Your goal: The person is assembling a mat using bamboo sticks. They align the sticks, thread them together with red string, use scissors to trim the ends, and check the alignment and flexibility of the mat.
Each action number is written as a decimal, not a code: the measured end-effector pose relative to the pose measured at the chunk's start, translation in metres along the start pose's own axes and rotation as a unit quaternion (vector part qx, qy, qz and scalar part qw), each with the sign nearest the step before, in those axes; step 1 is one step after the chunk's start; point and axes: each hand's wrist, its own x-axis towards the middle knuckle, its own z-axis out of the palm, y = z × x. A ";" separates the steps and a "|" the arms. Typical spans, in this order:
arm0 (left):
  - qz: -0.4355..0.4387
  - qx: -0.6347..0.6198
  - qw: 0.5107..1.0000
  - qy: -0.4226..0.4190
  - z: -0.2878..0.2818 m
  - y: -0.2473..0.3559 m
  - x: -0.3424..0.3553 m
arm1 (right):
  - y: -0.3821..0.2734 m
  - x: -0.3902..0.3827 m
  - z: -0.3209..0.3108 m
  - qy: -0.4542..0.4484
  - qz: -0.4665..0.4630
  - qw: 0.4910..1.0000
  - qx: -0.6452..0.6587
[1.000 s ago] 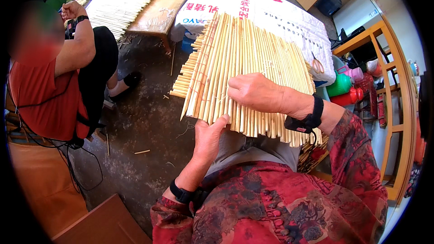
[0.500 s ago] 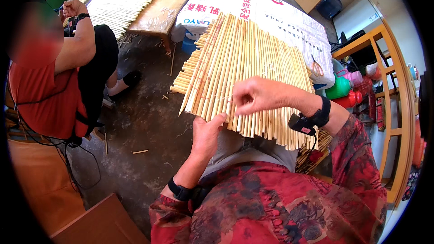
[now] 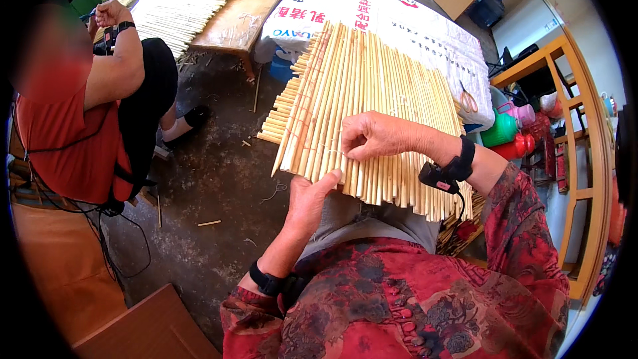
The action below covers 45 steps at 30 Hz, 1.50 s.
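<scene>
A mat of pale, straight reed stalks bound side by side with thin string lies across my lap, its far end resting on a white sack. My left hand grasps its near edge from below, and my right hand pinches the string on top.

A person in a red top sits at the left on the stained concrete floor. Beyond lies a low wooden counter bearing pale sticks. A white printed sack spreads at the top, with scissors at its right edge. A wooden shelf stands at the right beside green and red bottles. Stray stick bits dot the floor.
</scene>
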 end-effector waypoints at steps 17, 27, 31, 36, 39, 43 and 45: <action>0.028 -0.032 0.999 -0.023 -0.002 0.002 0.005 | -0.046 -0.119 -0.057 0.095 0.078 0.953 0.278; -0.004 0.104 0.983 -0.149 -0.031 0.004 -0.005 | -0.004 -0.156 -0.089 0.339 -0.102 0.817 0.456; -0.054 0.289 0.936 -0.195 -0.045 0.011 -0.011 | -0.035 -0.174 -0.102 0.325 -0.197 0.823 0.422; -0.040 0.155 0.980 -0.116 -0.047 0.008 -0.010 | -0.036 -0.186 -0.119 0.476 -0.084 0.808 0.336; -0.038 0.066 0.994 -0.074 -0.053 -0.002 0.001 | 0.000 -0.198 -0.126 0.525 0.096 0.816 0.223; -0.003 0.105 0.994 -0.028 -0.053 0.004 0.001 | 0.027 -0.204 -0.118 0.530 0.309 0.785 -0.082; 0.006 0.101 0.994 -0.034 -0.056 0.003 0.002 | 0.030 -0.197 -0.110 0.510 0.347 0.745 -0.255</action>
